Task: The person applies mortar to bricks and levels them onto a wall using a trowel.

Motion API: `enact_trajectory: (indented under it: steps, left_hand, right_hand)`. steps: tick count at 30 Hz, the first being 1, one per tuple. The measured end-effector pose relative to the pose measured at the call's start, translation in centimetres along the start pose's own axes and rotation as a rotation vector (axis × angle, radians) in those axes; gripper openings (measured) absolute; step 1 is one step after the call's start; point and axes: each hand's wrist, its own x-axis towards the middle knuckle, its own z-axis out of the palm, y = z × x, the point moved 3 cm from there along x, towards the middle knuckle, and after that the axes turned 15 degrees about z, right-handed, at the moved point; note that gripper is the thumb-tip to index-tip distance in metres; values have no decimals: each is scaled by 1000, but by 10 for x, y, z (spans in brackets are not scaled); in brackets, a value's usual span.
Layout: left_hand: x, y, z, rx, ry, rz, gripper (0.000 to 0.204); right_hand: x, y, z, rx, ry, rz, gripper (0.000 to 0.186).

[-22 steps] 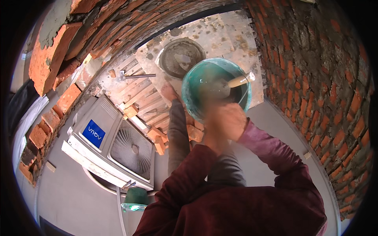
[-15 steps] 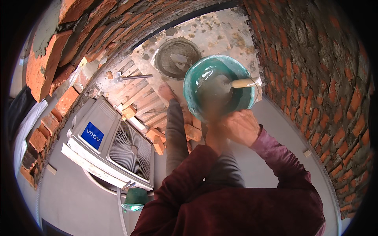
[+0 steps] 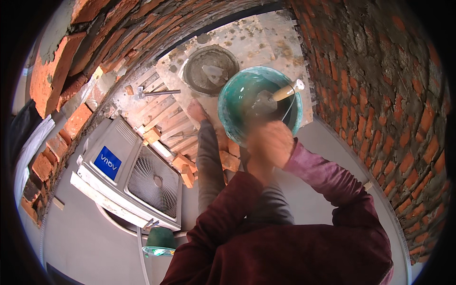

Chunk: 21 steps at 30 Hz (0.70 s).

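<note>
A green bucket (image 3: 227,118) with water in it stands in front of me. A tool with a pale wooden handle (image 3: 285,91) leans inside it, its metal blade partly under the water. Over the bucket's near rim my right hand (image 3: 278,142) and my left hand (image 3: 259,164) are pressed together, the right crossing over the left. Both are smeared by motion, and their fingers are hidden or blurred. Beyond the bucket to the left sits a round pan of grey mortar (image 3: 197,71), with a mortar-coated flat piece (image 3: 214,73) lying in it.
A hammer (image 3: 159,92) lies on wooden slats (image 3: 164,114) at the left. Nearer are loose bricks (image 3: 185,168) and an air-conditioner outdoor unit (image 3: 154,183). Below it hangs a green lamp-shaped object (image 3: 160,240). Brick walls (image 3: 380,109) rise on both sides.
Both hands have moved slightly up and left over the bucket's rim. The wooden handle has tilted upward inside the bucket. The whole view has shifted a little.
</note>
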Motion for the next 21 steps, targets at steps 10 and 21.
enact_trajectory:
  steps: [10, 21]
  left_hand:
    - [27, 3, -49, 757, -281, 582, 26]
    - [58, -38, -82, 742, -264, 166, 57]
  right_hand:
    - [19, -22, 6, -122, -93, 7, 14]
    - [-35, 54, -23, 9, -114, 264, 19]
